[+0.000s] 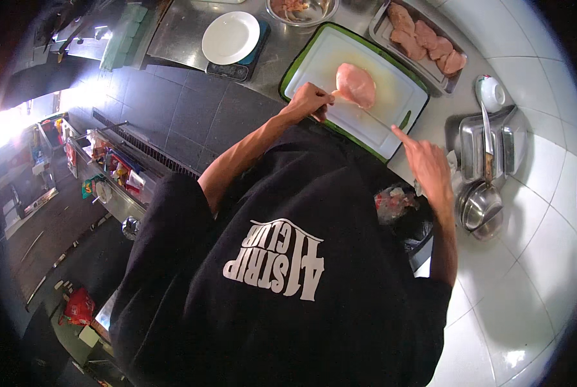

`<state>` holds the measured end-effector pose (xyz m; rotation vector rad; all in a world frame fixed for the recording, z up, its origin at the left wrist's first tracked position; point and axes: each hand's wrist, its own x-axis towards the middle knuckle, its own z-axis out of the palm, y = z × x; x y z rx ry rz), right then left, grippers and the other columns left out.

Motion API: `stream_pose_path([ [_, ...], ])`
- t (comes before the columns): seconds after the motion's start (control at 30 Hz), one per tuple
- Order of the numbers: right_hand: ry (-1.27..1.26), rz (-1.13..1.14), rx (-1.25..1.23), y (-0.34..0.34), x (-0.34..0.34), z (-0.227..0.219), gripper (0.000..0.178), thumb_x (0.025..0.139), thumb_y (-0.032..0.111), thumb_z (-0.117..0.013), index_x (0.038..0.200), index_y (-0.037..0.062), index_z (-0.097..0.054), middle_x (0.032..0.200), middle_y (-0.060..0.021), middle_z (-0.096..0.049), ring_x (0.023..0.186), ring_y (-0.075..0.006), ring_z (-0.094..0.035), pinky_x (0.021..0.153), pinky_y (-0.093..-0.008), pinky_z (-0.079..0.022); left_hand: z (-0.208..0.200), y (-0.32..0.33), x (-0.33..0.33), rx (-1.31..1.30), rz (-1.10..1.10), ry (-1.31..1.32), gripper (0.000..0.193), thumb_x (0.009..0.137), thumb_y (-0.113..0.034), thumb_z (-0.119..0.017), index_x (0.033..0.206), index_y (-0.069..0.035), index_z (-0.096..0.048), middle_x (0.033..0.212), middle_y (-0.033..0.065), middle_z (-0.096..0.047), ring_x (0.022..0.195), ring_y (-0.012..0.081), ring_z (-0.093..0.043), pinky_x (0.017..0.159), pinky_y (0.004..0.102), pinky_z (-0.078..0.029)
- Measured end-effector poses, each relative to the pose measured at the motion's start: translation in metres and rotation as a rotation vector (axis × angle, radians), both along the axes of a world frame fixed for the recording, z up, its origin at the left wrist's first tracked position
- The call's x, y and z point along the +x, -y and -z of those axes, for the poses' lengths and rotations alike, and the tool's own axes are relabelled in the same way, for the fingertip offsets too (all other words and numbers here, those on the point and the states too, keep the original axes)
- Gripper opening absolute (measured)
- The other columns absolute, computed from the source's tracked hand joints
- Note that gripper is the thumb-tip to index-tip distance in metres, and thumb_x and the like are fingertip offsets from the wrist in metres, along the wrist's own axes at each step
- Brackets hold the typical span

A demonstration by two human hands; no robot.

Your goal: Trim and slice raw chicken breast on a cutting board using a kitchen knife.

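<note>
A raw chicken breast lies on a white cutting board with a green rim. At its near left edge, my left hand is closed in a pinch on a thin, pale part of the meat. My right hand is closed around a knife, its index finger stretched forward along the tool. The thin knife blade points left over the board, its tip close to the near edge of the breast. The knife's handle is hidden in my right hand.
Behind the board, a metal tray holds several chicken breasts. A metal bowl with meat scraps and a white plate on a scale stand to the left. Metal containers, a second knife and a white bowl are at right.
</note>
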<state>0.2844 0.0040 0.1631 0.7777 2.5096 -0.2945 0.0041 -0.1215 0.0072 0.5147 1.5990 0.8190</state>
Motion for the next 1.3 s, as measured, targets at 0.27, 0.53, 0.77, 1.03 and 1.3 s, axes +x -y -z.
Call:
stream_pose_path([
  [0.27, -0.775, 0.601, -0.357, 0.031, 0.033, 0.043, 0.043, 0.102, 0.018, -0.055, 0.145, 0.0226, -0.053, 0.113, -0.0244, -0.068, 0.082, -0.0217, -0.069, 0.073, -0.0364, -0.051, -0.011, -0.016, 0.023, 0.280, 0.095, -0.758, 0.038, 0.097, -0.014, -0.056, 0.133, 0.002, -0.054, 0.115, 0.0172, -0.064, 0.081, 0.0209, -0.072, 0.066, 0.0345, -0.060],
  [0.53, -0.623, 1.000, -0.449, 0.074, 0.034, 0.046, 0.043, 0.101, 0.021, -0.055, 0.144, 0.0214, -0.055, 0.081, -0.0122, -0.061, 0.069, -0.0156, -0.048, 0.071, -0.0315, -0.046, 0.019, -0.050, 0.060, 0.079, -0.569, 0.291, 0.023, 0.096, -0.002, -0.057, 0.110, 0.016, -0.061, 0.098, 0.0210, -0.070, 0.086, 0.0305, -0.072, 0.079, 0.0354, -0.064],
  [0.77, -0.764, 0.993, -0.349, 0.086, 0.054, 0.083, 0.044, 0.102, 0.021, -0.056, 0.145, 0.0255, -0.054, 0.082, -0.0236, -0.059, 0.068, -0.0225, -0.056, 0.072, -0.0369, -0.049, 0.027, -0.034, 0.050, 0.026, -0.580, 0.313, 0.030, 0.097, -0.009, -0.063, 0.110, 0.018, -0.061, 0.093, 0.0200, -0.069, 0.075, 0.0286, -0.072, 0.072, 0.0353, -0.064],
  [1.03, -0.705, 0.660, -0.358, 0.040, 0.002, 0.118, 0.045, 0.099, 0.019, -0.057, 0.143, 0.0293, -0.054, 0.093, -0.0291, -0.064, 0.087, -0.0470, -0.065, 0.074, -0.0459, -0.050, 0.029, -0.014, 0.043, 0.047, -0.560, 0.356, 0.031, 0.095, -0.011, -0.067, 0.110, 0.015, -0.064, 0.095, 0.0187, -0.069, 0.079, 0.0282, -0.072, 0.076, 0.0357, -0.064],
  [1.3, -0.592, 0.284, -0.246, 0.016, -0.084, 0.120, 0.046, 0.101, 0.025, -0.054, 0.145, 0.0358, -0.050, 0.087, -0.0250, -0.069, 0.081, -0.0440, -0.067, 0.074, -0.0531, -0.056, 0.035, -0.011, 0.046, 0.076, -0.592, 0.346, 0.031, 0.095, -0.014, -0.068, 0.107, 0.015, -0.065, 0.086, 0.0157, -0.067, 0.076, 0.0288, -0.072, 0.072, 0.0368, -0.065],
])
